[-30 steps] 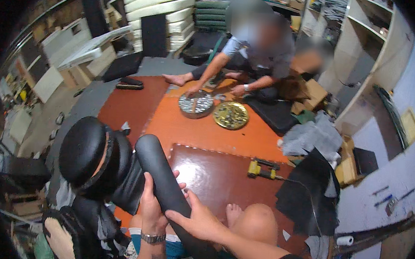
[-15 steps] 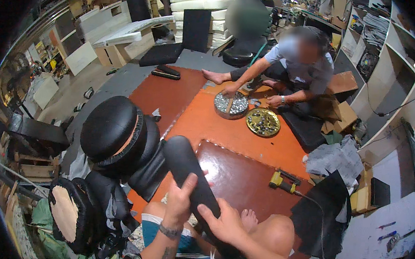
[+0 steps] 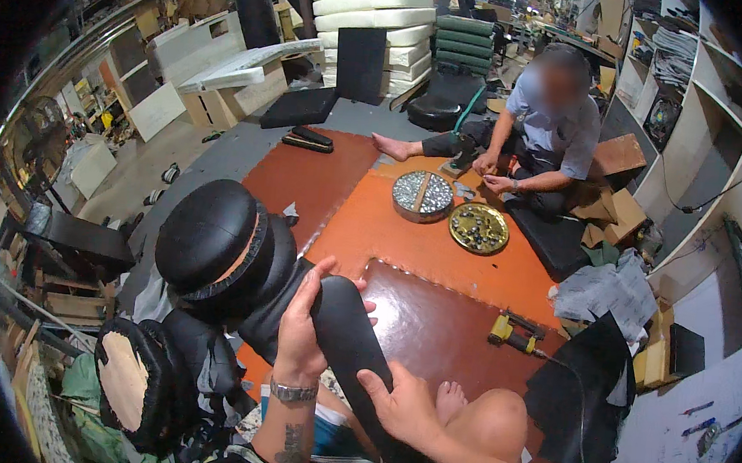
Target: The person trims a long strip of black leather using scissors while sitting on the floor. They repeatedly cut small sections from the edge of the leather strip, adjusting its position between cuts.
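Note:
Across my lap slants a long black padded piece with a rounded end, like an upholstered armrest. My left hand holds its upper part from the left, and fingertips show past its far edge. Lower down, my right hand grips it from the right, thumb on top. To the left lie round black cushions, stacked. Another round black piece with a bare tan face sits nearer to me. A yellow-and-black air stapler with a hose lies right on the brown sheet.
A co-worker sits ahead, both hands together. Before them stand a divided round tin of silvery bits and a gold tray of small dark pieces. Black sheet material and grey cloth lie right. White foam slabs are stacked behind.
My left hand has shifted up along the padded piece, its fingers now straighter. The piece's upper end has moved slightly right and lower. The co-worker's hand has left the tin and joined the other.

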`<action>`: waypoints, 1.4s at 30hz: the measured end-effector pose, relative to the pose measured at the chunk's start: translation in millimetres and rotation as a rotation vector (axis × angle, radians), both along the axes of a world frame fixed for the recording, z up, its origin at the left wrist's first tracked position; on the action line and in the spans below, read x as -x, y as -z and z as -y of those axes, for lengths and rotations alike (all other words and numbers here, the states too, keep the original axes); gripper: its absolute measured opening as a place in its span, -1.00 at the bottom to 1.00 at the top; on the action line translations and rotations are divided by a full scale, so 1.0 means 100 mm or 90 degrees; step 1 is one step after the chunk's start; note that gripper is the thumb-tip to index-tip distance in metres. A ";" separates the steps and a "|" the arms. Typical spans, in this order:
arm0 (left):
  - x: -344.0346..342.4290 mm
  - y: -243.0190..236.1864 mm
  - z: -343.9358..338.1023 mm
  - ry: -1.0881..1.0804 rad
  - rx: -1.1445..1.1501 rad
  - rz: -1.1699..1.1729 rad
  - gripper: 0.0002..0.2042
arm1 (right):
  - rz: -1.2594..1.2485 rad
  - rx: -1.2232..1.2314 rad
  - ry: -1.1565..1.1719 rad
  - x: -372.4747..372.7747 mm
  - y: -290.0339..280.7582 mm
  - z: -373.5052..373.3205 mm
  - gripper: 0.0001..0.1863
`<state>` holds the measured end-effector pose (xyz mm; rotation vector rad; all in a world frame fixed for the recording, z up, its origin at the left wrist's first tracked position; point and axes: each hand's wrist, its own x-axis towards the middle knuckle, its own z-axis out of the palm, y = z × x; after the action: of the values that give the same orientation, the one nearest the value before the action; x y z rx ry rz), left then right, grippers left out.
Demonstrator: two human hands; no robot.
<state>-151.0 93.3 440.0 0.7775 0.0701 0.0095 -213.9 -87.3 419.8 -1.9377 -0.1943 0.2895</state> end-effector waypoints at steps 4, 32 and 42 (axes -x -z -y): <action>0.02 0.13 -0.01 -0.019 0.042 -0.020 -0.56 | -0.036 0.029 -0.017 0.00 0.09 0.05 -0.42; 1.41 0.69 0.99 0.330 -0.605 0.054 -0.40 | -0.168 -0.554 0.436 -0.45 -0.07 0.60 -0.32; 1.47 0.60 0.99 0.342 -0.682 0.097 -0.42 | -0.106 -0.542 0.450 -0.53 -0.14 0.66 -0.20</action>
<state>-297.7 -5.4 379.5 1.8418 -0.3197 -0.4344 -161.0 -153.8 433.9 -1.0321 0.4204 -0.1064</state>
